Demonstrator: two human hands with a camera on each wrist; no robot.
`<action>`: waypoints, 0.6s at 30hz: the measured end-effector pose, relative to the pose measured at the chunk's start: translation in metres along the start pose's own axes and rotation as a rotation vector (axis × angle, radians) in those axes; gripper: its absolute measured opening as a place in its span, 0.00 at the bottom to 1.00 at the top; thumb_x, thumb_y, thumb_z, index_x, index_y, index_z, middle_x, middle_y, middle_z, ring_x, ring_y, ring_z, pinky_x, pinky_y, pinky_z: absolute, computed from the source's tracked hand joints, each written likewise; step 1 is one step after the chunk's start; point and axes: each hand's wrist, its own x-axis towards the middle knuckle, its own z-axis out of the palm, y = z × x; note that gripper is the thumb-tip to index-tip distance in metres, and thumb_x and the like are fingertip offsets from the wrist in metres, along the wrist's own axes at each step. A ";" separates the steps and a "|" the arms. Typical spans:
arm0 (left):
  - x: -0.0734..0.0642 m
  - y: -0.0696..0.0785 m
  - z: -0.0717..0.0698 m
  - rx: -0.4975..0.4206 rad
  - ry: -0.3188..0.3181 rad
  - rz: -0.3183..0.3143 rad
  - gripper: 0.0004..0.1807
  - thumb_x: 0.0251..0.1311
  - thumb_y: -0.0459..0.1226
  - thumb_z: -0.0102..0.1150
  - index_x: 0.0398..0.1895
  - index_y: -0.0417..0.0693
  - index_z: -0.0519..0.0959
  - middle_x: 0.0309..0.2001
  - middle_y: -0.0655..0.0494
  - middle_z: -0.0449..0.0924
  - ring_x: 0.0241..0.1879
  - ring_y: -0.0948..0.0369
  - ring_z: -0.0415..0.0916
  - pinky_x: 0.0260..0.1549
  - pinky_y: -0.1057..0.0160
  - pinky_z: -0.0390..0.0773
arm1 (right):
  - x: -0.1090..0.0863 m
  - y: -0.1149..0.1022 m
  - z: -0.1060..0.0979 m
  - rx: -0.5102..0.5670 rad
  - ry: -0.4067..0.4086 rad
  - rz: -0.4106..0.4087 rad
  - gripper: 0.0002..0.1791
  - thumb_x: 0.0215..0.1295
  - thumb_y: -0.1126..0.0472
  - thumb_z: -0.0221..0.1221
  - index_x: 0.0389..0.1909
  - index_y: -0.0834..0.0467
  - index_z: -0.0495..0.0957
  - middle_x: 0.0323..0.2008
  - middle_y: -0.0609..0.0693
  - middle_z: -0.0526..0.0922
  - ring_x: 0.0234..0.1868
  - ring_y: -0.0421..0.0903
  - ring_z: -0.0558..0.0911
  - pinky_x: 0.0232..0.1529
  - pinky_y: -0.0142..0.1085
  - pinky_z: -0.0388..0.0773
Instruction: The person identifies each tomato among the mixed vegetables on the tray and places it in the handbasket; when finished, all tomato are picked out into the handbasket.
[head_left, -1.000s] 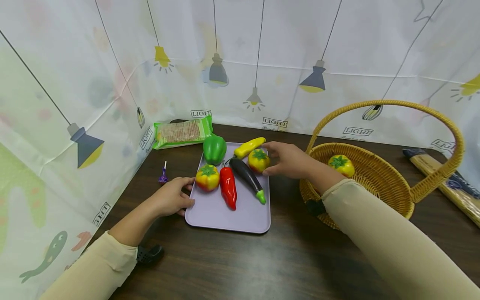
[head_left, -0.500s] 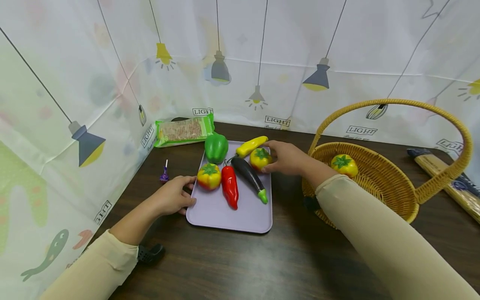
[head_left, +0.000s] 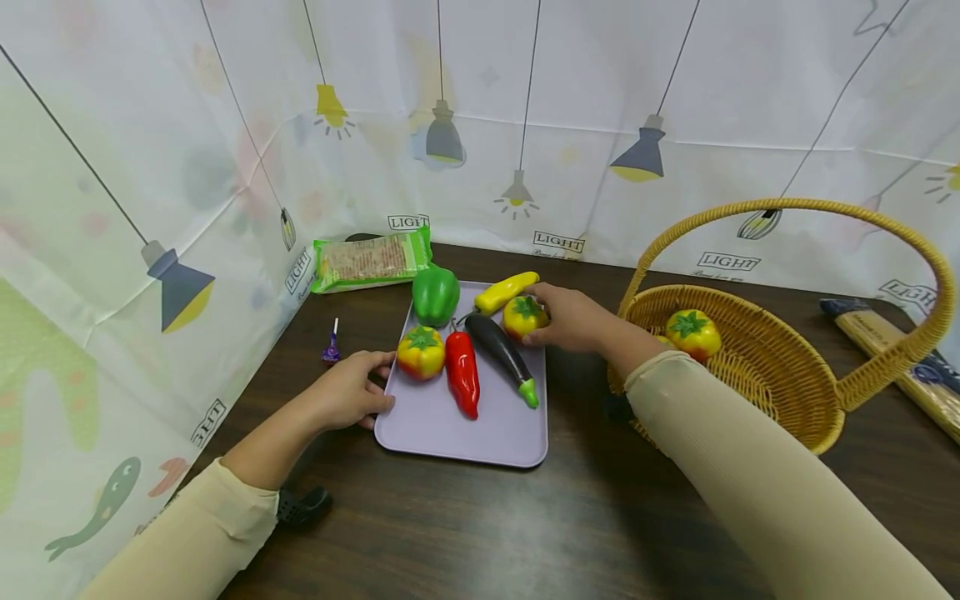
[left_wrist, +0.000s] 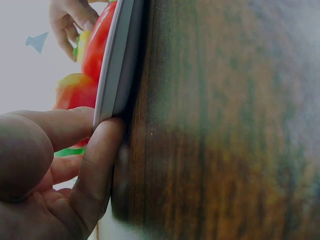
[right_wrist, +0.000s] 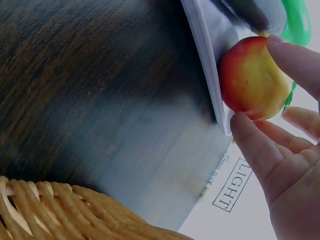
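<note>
My left hand [head_left: 348, 396] pinches the left rim of a lilac tray [head_left: 480, 440], thumb above and a finger beneath in the left wrist view. At the tray's far right corner my right hand [head_left: 573, 318] holds a yellow-and-red toy tomato [head_left: 524, 317] between thumb and fingers. In the right wrist view this tomato [right_wrist: 255, 79] is close over the tray rim. Also on the tray are a second toy tomato [head_left: 421, 353], a green bell pepper [head_left: 436, 296], a red chili pepper [head_left: 462, 375], an eggplant [head_left: 498, 348] and a yellow pepper [head_left: 506, 292].
A wicker basket [head_left: 806, 379] with a tall handle stands at the right, with another toy tomato [head_left: 693, 333] inside. A green-edged packet [head_left: 372, 257] lies behind the tray, a purple lollipop [head_left: 332, 346] to its left. A long packet [head_left: 892, 350] lies beyond the basket.
My right thumb and fingers have drawn in slightly around the tomato. The head view has shifted a little. My left hand stays on the tray's rim.
</note>
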 end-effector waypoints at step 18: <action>0.000 -0.001 -0.001 -0.011 -0.004 -0.004 0.40 0.64 0.28 0.67 0.77 0.36 0.60 0.60 0.41 0.67 0.43 0.54 0.78 0.28 0.58 0.87 | 0.005 0.000 0.007 -0.013 0.016 0.011 0.45 0.65 0.55 0.70 0.78 0.57 0.58 0.70 0.62 0.68 0.66 0.59 0.69 0.71 0.58 0.61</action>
